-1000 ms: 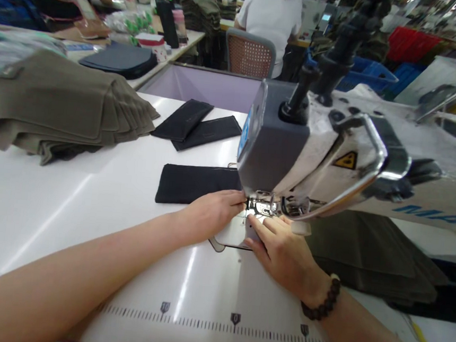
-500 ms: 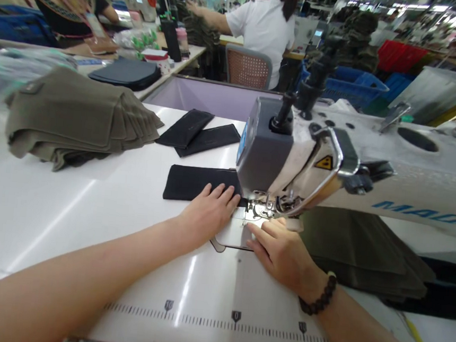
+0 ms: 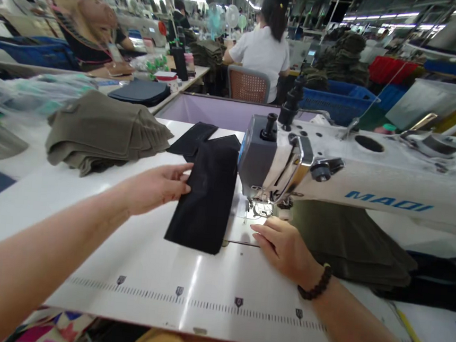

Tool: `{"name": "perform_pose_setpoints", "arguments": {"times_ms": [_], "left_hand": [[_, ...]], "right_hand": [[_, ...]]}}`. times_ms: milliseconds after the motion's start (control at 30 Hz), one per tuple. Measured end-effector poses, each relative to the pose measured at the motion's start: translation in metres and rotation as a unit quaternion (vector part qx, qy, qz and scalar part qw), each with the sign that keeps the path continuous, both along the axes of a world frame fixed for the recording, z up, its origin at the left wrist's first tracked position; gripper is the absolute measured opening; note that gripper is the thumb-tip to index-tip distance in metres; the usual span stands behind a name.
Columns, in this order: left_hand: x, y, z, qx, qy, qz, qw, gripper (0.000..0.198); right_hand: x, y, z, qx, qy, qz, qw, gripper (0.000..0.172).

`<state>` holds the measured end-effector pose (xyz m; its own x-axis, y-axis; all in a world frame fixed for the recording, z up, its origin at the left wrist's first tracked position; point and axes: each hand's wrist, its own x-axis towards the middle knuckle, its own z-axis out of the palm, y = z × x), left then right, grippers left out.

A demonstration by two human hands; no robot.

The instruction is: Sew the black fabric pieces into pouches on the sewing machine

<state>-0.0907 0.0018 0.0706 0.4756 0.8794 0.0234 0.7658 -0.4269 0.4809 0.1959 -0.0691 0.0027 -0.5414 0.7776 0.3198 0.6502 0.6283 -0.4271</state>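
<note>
My left hand [image 3: 155,187] grips the left edge of a black fabric piece [image 3: 205,201], which now lies lengthwise toward me on the white table, left of the needle. My right hand [image 3: 283,246], with a bead bracelet on the wrist, rests with curled fingers on the needle plate just below the presser foot [image 3: 262,209] of the white sewing machine [image 3: 331,175]; nothing shows in it. Two more black pieces [image 3: 193,137] lie behind the held one.
A stack of olive-brown fabric [image 3: 99,130] sits at the left, and more olive cloth [image 3: 349,240] lies under the machine arm at the right. A ruler scale [image 3: 201,299] runs along the table's front edge. Other people sit at stations behind, by blue bins [image 3: 338,98].
My left hand has left the presser foot and swung the black piece from crosswise to lengthwise, pulling it left and toward me. The right hand stayed by the needle plate. The view tilted up.
</note>
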Motion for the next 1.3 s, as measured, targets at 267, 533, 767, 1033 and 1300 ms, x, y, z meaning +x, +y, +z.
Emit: {"name": "perform_pose_setpoints", "arguments": {"times_ms": [267, 533, 767, 1033, 1300], "left_hand": [[0.036, -0.059, -0.049, 0.166, 0.097, -0.200, 0.961, 0.025], [0.078, -0.046, -0.068, 0.209, 0.154, -0.248, 0.933, 0.031], [0.086, -0.023, -0.068, 0.200, 0.137, -0.229, 0.943, 0.028], [0.091, -0.014, -0.061, 0.141, 0.113, -0.221, 0.958, 0.022], [0.092, -0.005, -0.062, 0.139, 0.091, -0.221, 0.961, 0.016]], "right_hand": [[-0.001, -0.001, 0.002, 0.037, -0.047, 0.058, 0.997, 0.029], [-0.003, -0.001, 0.000, 0.075, -0.132, 0.091, 0.984, 0.025], [-0.007, 0.002, -0.004, 0.095, -0.163, 0.019, 0.982, 0.019], [-0.009, 0.003, -0.005, 0.068, -0.154, -0.017, 0.986, 0.024], [-0.012, 0.003, -0.002, 0.046, -0.161, -0.054, 0.984, 0.023]]}}
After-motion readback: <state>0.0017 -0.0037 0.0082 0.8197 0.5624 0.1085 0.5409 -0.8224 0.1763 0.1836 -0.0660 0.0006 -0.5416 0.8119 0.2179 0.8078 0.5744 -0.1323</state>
